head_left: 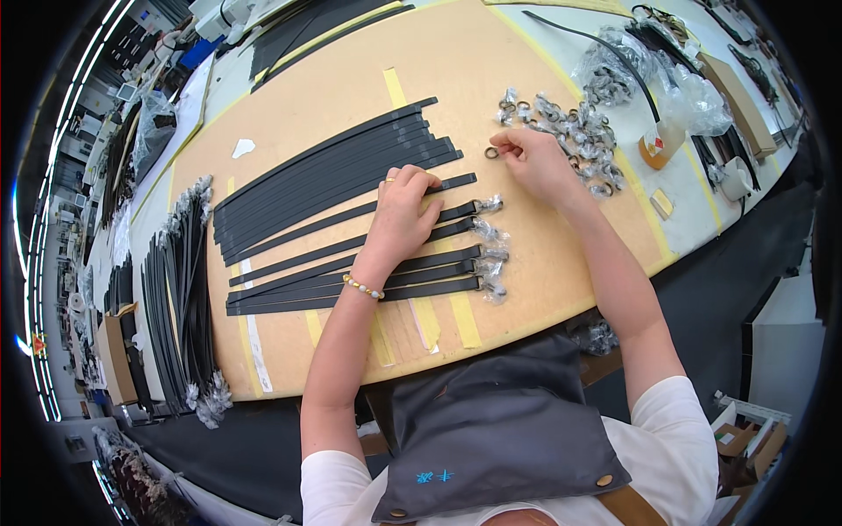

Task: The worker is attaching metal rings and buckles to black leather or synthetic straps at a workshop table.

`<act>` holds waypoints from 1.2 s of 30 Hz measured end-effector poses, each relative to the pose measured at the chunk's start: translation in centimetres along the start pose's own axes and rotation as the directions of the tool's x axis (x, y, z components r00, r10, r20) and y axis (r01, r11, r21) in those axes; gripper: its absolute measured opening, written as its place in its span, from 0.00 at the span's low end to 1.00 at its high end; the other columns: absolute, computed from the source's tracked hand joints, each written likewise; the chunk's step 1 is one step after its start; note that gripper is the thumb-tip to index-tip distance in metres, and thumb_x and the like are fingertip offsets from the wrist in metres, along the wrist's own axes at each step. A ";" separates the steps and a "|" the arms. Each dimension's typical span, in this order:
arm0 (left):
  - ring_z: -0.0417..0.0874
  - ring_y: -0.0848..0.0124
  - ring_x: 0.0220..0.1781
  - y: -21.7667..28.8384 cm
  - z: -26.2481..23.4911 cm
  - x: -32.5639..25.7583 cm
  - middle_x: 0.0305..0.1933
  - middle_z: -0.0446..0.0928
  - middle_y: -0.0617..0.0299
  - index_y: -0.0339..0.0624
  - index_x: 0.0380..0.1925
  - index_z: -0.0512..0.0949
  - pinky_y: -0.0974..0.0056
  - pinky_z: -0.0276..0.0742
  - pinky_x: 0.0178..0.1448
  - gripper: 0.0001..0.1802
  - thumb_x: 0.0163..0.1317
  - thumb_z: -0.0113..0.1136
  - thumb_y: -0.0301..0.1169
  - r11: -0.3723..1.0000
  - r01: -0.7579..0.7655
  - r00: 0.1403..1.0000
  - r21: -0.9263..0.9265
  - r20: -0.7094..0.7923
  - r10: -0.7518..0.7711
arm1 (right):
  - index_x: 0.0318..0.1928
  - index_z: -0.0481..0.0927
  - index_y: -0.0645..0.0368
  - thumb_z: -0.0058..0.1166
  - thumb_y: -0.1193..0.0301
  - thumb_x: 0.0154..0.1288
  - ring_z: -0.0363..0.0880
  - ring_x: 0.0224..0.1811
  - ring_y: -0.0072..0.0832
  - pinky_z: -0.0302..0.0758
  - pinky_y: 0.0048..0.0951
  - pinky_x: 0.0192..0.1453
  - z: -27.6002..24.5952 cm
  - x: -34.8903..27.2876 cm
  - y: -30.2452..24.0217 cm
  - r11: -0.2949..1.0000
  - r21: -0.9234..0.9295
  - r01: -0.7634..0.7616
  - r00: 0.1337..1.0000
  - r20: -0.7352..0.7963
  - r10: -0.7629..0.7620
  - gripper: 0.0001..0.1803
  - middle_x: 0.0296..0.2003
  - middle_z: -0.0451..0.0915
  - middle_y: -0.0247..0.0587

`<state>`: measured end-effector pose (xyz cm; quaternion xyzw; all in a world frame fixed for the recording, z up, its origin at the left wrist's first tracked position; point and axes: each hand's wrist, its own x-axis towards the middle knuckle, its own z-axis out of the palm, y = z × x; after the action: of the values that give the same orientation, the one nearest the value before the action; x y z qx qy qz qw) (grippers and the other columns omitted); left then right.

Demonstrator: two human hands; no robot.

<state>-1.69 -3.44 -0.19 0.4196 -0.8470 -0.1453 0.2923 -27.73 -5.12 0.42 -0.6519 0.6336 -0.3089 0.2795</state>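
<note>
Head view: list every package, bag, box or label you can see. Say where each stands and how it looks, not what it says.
Clear plastic bags: far right of the table, crumpled, holding dark parts.
Small wrapped ring packets: heaped beside the right hand, clear and shiny.
Cardboard boxes: floor at left, brown, open.
Orange-topped bottle: right of the heap, with a pale label.
</note>
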 end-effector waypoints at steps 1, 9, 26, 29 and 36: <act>0.75 0.57 0.54 -0.2 0.2 0.2 0.47 0.78 0.57 0.37 0.44 0.81 0.56 0.69 0.63 0.13 0.60 0.69 0.28 0.998 0.057 0.998 -0.005 0.018 -0.057 | 0.50 0.87 0.57 0.52 0.79 0.67 0.82 0.53 0.40 0.77 0.36 0.61 -0.5 -0.1 -0.5 0.995 -0.028 0.099 0.994 -0.037 -0.100 0.16 0.49 0.85 0.47; 0.73 0.60 0.43 -1.4 1.3 0.8 0.36 0.75 0.57 0.41 0.33 0.78 0.57 0.69 0.51 0.10 0.58 0.72 0.29 0.993 0.067 0.995 -0.094 0.079 -0.059 | 0.49 0.87 0.57 0.57 0.78 0.65 0.79 0.55 0.41 0.75 0.38 0.63 -0.3 -0.2 0.6 0.913 -0.248 0.325 0.934 -0.066 -0.350 0.14 0.46 0.86 0.43; 0.78 0.84 0.35 1.5 -3.5 -0.1 0.34 0.82 0.68 0.36 0.46 0.82 0.75 0.76 0.39 0.10 0.66 0.70 0.25 0.722 0.144 0.979 -0.677 -0.007 -0.202 | 0.54 0.78 0.59 0.59 0.72 0.75 0.84 0.44 0.22 0.83 0.29 0.54 0.3 -1.8 -1.9 0.409 0.897 -0.170 0.852 0.343 -0.396 0.11 0.43 0.83 0.34; 0.78 0.85 0.34 2.3 -3.4 -0.2 0.33 0.82 0.69 0.36 0.43 0.82 0.76 0.75 0.38 0.09 0.64 0.71 0.24 0.709 0.128 0.975 -0.693 -0.044 -0.219 | 0.53 0.78 0.58 0.59 0.72 0.75 0.84 0.46 0.22 0.83 0.29 0.54 0.6 -2.4 -2.4 0.339 0.908 -0.246 0.858 0.366 -0.359 0.10 0.42 0.82 0.32; 0.81 0.83 0.39 2.5 -3.6 -0.7 0.39 0.83 0.67 0.36 0.43 0.81 0.76 0.78 0.42 0.11 0.62 0.70 0.18 0.616 0.227 0.964 -0.754 0.086 -0.250 | 0.50 0.77 0.59 0.58 0.72 0.75 0.84 0.40 0.22 0.81 0.24 0.48 1.0 -3.0 -2.9 0.155 0.909 -0.387 0.832 0.417 -0.366 0.08 0.37 0.83 0.37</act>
<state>-0.73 -1.37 3.65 0.3694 -0.6408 -0.5174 0.4302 -25.13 -2.00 1.80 -0.3613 0.1684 -0.4379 0.8058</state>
